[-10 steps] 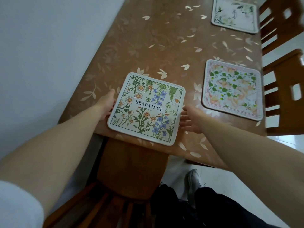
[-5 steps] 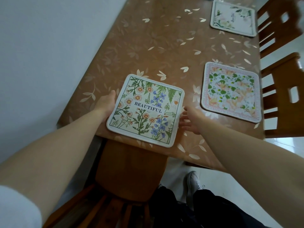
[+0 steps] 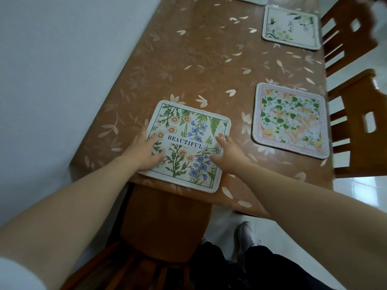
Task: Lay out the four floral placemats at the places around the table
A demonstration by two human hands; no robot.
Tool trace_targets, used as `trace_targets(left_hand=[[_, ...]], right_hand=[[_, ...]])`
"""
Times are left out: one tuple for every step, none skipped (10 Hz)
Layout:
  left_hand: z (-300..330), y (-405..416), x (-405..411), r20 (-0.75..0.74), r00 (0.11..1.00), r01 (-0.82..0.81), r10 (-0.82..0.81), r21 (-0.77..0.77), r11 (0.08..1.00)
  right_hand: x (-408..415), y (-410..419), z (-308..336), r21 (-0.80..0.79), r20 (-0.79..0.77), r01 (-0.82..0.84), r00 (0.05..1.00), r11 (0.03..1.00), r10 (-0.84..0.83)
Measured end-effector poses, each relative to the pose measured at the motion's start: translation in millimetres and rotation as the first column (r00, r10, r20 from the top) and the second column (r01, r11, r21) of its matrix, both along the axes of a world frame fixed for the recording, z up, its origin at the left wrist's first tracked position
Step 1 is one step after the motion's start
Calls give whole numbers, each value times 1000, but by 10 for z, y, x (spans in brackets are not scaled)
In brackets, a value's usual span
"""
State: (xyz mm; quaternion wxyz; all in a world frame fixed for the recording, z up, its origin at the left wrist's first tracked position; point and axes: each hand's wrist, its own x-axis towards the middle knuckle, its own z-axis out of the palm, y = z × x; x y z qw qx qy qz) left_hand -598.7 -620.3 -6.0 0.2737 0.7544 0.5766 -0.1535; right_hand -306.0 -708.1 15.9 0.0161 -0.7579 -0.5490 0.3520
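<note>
Now we press the last mat flat at the near place.
Our fingers are spread, open, lying on the square "BEAUTIFUL" wildflower placemat (image 3: 188,146): left hand (image 3: 144,152) on its left side, right hand (image 3: 227,152) on its right. It lies at the near edge of the brown leaf-patterned table (image 3: 188,49), above a wooden chair (image 3: 163,222). It looks thin, light and soft; we would take it by two edges.

the placemat (image 3: 189,146) at the table's near edge reads "beautiful" in dark capitals across its middle; the pink-bordered placemat (image 3: 290,120) at the right edge carries border lettering too small to read, as is the script on the farther placemat (image 3: 291,28)
</note>
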Motion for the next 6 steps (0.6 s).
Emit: trace_targets(left_hand=[[-74, -135, 15, -138, 975, 164, -174, -78, 983], [-69, -205, 46, -180, 965, 186, -193, -57, 981], [-21, -244, 67, -159, 975, 146, -155, -70, 987], [90, -221, 171, -48, 999, -19, 16, -51, 999], [242, -195, 362, 157, 909, -371, 386, -116, 921], [527, -53, 689, 257, 748, -569, 612, -228, 790]], right_hand=[[-62, -24, -128, -131, 149, -272, 945, 953, 290], [-46, -93, -258, -175, 225, -368, 888, 913, 401], [-36, -99, -265, -139, 231, -370, 890, 918, 394], [-3, -12, -133, -86, 169, -299, 936, 950, 310], [76, 89, 50, -35, -3, -142, 990, 989, 142], [219, 301, 305, -37, -217, 91, 971, 995, -97]])
